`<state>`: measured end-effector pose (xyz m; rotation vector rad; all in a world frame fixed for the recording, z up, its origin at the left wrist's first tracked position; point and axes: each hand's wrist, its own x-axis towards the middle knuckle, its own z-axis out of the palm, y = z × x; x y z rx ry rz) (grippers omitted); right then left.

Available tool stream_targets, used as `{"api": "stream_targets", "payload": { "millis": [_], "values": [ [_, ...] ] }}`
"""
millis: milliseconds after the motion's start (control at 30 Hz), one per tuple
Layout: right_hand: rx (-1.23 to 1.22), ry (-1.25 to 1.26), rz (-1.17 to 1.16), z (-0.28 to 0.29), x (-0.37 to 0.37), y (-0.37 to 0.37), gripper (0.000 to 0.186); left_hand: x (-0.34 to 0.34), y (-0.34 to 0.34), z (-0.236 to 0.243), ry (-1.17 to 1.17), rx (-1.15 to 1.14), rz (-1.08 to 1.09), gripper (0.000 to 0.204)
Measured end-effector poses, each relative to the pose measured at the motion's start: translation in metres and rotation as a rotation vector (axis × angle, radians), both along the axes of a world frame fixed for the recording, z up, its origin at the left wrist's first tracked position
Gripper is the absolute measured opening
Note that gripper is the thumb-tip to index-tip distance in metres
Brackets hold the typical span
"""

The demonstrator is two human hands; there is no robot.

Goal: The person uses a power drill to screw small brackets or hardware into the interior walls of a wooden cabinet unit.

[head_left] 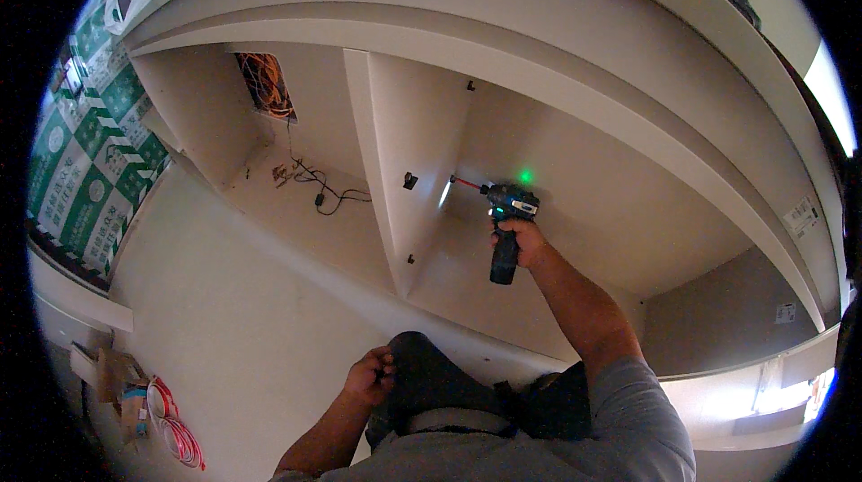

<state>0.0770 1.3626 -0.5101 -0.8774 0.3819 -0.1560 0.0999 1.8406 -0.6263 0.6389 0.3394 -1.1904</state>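
Observation:
My right hand [526,241] grips the handle of a black cordless drill [512,203] inside the right-hand cabinet compartment. From its front a long reddish bit [469,183] points left, its tip at a small dark fitting by the upright divider panel [381,168]; whether it touches cannot be told. The drill's light brightens the panel, and a green glow falls on the cabinet's back. Small black fittings [409,180] are fixed along the divider. Beside my knee, my left hand [370,378] is closed with curled fingers; anything inside them is hidden.
Left of the divider, a black cable [328,194] lies on the cabinet bottom, below a wall opening full of orange wires [265,85]. A curved white rail [503,37] crosses above the drill. Red cable [175,424] and an opened cardboard box [117,374] lie at lower left.

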Motion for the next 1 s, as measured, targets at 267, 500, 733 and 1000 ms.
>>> {"api": "stream_targets", "payload": {
  "millis": [267, 500, 733, 1000],
  "values": [
    [-0.019, 0.012, 0.002, 0.008, -0.005, 0.004, 0.039, -0.007, -0.003, 0.020, 0.033, 0.084, 0.011, 0.026],
    [-0.114, 0.011, -0.070, -0.017, -0.015, -0.004, 0.039, 0.018, -0.086, 0.054, -0.739, 0.198, -0.281, 0.015],
    [-0.802, 0.476, -0.013, -0.005, -0.175, -0.021, 0.034, 0.033, -0.275, -0.033, -0.689, 0.269, -0.714, 0.026],
    [-1.053, 0.753, -0.042, 0.033, -0.332, 0.068, 0.046, 0.003, -0.391, -0.169, -2.453, 0.397, -0.806, 0.018]
  ]
}}
